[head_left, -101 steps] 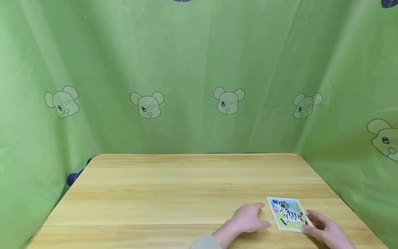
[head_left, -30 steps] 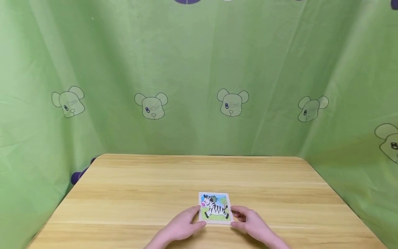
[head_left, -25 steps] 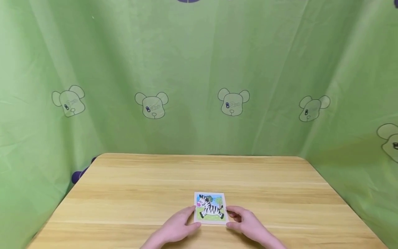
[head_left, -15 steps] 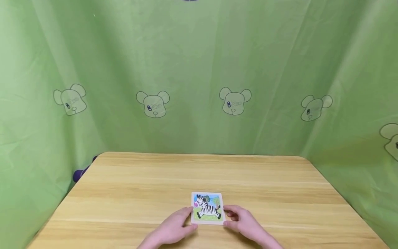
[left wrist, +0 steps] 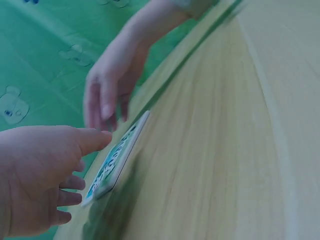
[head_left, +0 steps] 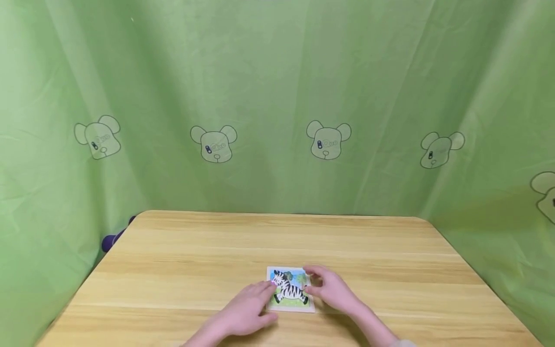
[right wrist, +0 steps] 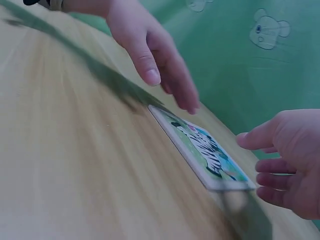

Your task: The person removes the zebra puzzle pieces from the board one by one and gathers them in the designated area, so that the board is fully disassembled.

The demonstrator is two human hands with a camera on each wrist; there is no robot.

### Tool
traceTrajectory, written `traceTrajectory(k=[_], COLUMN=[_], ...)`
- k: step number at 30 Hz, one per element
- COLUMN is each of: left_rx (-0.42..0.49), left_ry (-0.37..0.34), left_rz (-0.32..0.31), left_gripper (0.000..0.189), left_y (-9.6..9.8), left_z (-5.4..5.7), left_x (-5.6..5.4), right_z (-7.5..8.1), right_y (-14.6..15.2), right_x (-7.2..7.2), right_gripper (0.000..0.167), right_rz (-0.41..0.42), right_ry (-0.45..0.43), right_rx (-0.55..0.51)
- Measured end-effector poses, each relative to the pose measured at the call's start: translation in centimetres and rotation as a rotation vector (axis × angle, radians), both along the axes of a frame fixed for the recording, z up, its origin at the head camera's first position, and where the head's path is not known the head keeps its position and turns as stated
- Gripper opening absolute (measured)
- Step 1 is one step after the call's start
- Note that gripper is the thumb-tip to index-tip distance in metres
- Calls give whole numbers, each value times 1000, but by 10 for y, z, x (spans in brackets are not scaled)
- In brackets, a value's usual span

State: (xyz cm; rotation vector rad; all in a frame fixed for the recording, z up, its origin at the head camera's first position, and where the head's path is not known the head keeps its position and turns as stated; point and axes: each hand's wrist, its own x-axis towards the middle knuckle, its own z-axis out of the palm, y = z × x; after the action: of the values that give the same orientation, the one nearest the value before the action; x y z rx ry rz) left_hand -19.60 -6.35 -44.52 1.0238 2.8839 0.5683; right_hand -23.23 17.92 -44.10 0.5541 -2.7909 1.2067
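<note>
A square picture board with a white border [head_left: 291,305] lies flat on the table in front of me, its printed zebra running on grass. My left hand [head_left: 244,311] hovers at the board's left edge, its fairly straight fingertips covering a bit of the zebra's muzzle. On the other side, my right hand [head_left: 334,290] is over the right edge with loosely bent fingers and holds nothing. Seen from the right wrist, the board [right wrist: 202,150] lies between the left hand [right wrist: 155,55] and the right hand [right wrist: 295,160], and both seem lifted off it.
The light wood-grain table [head_left: 195,255] stretches away to its far edge. A green curtain [head_left: 260,96] with bear-head prints hangs behind it and along both sides. Something purple [head_left: 109,242] shows beyond the left table edge.
The board came from the right side of the table to the middle between both hands. Since half a second ago it lies still; the right hand has let go and risen, and the left has loosened.
</note>
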Motion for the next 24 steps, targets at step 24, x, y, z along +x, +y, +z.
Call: traceTrajectory(k=[24], left_rx=[-256], left_ry=[129], left_rz=[-76], left_gripper=[60], left_y=[7], left_z=[-4], left_x=[5], right_z=[-12], right_y=[-51], right_x=[-40], right_gripper=[37], right_rz=[176], right_ry=[180], right_rx=[397])
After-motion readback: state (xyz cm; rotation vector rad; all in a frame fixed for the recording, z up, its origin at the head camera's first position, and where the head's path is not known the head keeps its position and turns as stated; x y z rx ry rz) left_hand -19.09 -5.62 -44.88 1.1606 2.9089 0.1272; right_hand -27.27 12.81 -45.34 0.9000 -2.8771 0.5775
